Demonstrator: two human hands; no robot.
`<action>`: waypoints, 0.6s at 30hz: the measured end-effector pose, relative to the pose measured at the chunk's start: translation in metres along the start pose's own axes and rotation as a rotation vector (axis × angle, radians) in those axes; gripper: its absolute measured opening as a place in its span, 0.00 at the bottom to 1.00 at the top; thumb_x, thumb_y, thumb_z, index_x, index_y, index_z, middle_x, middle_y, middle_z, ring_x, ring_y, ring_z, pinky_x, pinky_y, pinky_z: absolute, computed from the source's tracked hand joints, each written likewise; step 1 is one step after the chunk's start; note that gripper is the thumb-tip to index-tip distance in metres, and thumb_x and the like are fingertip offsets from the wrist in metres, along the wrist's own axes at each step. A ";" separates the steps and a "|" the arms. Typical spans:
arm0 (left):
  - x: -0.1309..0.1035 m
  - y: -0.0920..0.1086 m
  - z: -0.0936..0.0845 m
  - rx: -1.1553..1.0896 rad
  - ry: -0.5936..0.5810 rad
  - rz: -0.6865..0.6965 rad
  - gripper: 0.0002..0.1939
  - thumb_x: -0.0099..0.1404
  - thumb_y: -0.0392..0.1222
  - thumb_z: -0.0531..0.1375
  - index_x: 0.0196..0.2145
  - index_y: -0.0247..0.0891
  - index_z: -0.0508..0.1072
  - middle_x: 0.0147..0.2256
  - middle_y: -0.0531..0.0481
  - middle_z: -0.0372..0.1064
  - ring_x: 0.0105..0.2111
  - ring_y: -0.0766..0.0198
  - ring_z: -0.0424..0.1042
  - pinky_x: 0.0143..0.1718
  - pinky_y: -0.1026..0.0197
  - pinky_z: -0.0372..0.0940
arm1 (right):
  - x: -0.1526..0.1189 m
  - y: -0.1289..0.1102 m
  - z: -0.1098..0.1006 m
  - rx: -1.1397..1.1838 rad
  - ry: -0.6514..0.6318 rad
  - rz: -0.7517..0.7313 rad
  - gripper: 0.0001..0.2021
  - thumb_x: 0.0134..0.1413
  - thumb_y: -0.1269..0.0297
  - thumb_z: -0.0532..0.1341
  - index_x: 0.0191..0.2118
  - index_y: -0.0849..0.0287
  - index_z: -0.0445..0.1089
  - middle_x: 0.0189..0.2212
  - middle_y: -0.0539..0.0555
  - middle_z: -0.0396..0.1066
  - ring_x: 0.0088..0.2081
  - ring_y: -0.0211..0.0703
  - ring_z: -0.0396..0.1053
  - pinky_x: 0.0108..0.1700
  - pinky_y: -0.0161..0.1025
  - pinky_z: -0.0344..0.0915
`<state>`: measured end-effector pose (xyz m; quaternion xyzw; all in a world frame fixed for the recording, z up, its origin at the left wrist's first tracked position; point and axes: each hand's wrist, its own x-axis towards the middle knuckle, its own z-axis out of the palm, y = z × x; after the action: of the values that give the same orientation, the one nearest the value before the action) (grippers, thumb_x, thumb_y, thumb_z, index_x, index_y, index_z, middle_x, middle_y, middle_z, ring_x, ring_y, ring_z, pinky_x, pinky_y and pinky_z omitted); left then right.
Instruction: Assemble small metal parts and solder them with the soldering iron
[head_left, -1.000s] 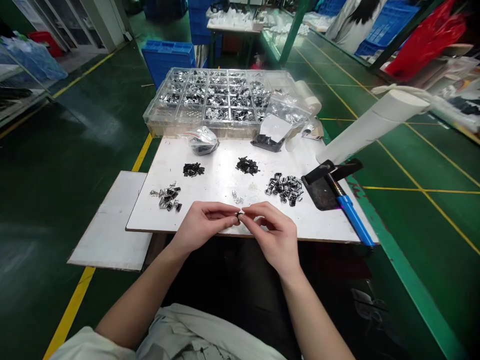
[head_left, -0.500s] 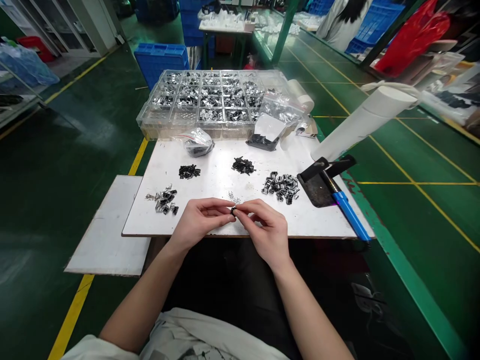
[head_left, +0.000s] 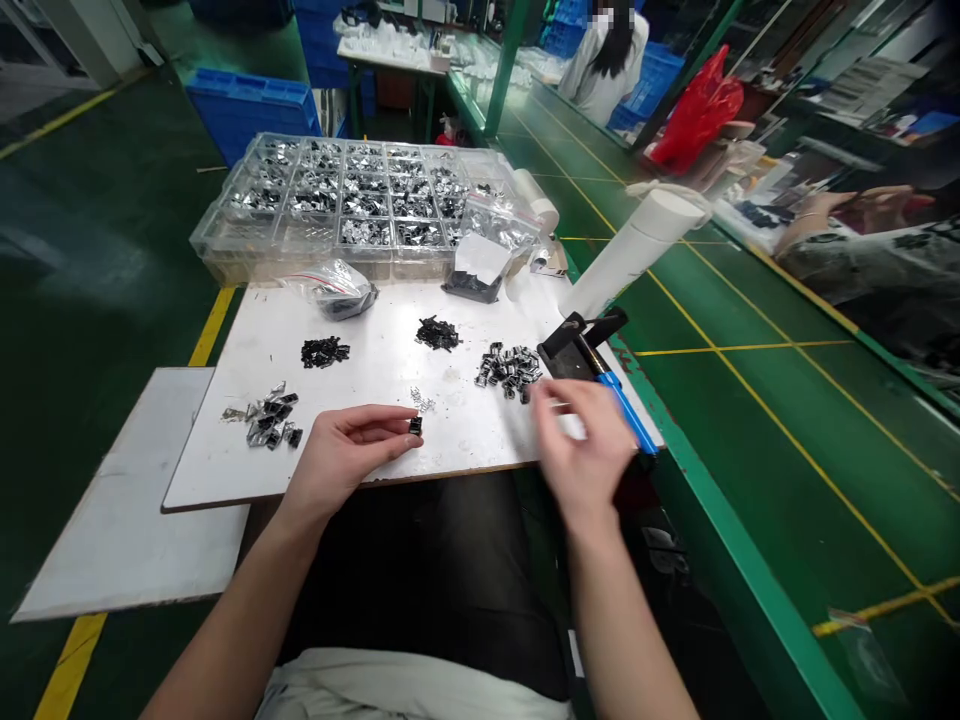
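Near the table's front edge, my left hand [head_left: 337, 455] pinches a small black part [head_left: 415, 426] between thumb and fingertips. Just behind it lie tiny silvery pieces [head_left: 421, 400]. My right hand [head_left: 589, 450] is apart from the left and smeared by motion; its fingers cannot be read clearly. It is nearest a pile of black-and-silver parts [head_left: 508, 370] and a blue-handled soldering iron [head_left: 634, 412] on a black stand. Two heaps of small black pieces, one on the left [head_left: 325, 351] and one mid-table [head_left: 438, 333], lie farther back. At left are loose black-and-silver parts [head_left: 271, 418].
A clear compartment box [head_left: 247, 245] full of parts stands at the back of the white table [head_left: 382, 375]. Plastic bags [head_left: 337, 290] lie before it. A white tube [head_left: 637, 245] leans at right. Another person [head_left: 607, 60] is in the background; a hand [head_left: 821, 212] shows at far right.
My right hand has left the small black part and moved right towards the soldering iron. My left hand keeps hold of the part. The view has turned to the right.
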<state>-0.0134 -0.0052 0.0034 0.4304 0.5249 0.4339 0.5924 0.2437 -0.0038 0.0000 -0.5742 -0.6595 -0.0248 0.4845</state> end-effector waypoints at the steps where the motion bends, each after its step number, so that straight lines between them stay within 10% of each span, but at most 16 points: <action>1: 0.000 0.001 0.001 0.009 -0.001 0.002 0.20 0.48 0.44 0.77 0.39 0.36 0.84 0.33 0.45 0.81 0.37 0.53 0.83 0.44 0.59 0.77 | 0.006 0.019 -0.012 -0.213 0.046 0.040 0.11 0.63 0.58 0.61 0.45 0.58 0.76 0.40 0.62 0.74 0.44 0.53 0.69 0.49 0.54 0.68; 8: 0.000 0.000 0.002 0.005 -0.020 0.018 0.21 0.48 0.45 0.77 0.40 0.36 0.85 0.34 0.44 0.82 0.38 0.52 0.82 0.44 0.57 0.77 | 0.005 0.108 -0.048 -0.692 -0.274 0.289 0.25 0.61 0.51 0.53 0.47 0.69 0.75 0.47 0.74 0.66 0.51 0.70 0.61 0.50 0.63 0.62; 15: -0.002 0.004 0.005 0.009 -0.027 -0.009 0.20 0.49 0.42 0.76 0.41 0.37 0.85 0.33 0.45 0.82 0.36 0.55 0.82 0.41 0.60 0.76 | -0.019 0.052 -0.109 -0.516 -0.304 0.280 0.25 0.59 0.38 0.56 0.51 0.51 0.73 0.20 0.59 0.71 0.17 0.49 0.65 0.20 0.47 0.59; 18: -0.002 0.004 0.006 0.012 -0.016 -0.016 0.19 0.49 0.42 0.76 0.40 0.38 0.85 0.33 0.46 0.82 0.37 0.56 0.82 0.41 0.62 0.75 | -0.016 0.011 -0.112 -0.290 -0.382 -0.012 0.21 0.64 0.45 0.57 0.54 0.50 0.72 0.33 0.59 0.78 0.23 0.46 0.72 0.25 0.44 0.66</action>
<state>-0.0080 -0.0067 0.0086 0.4332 0.5263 0.4224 0.5974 0.3185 -0.0778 0.0433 -0.6282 -0.7320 -0.0131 0.2633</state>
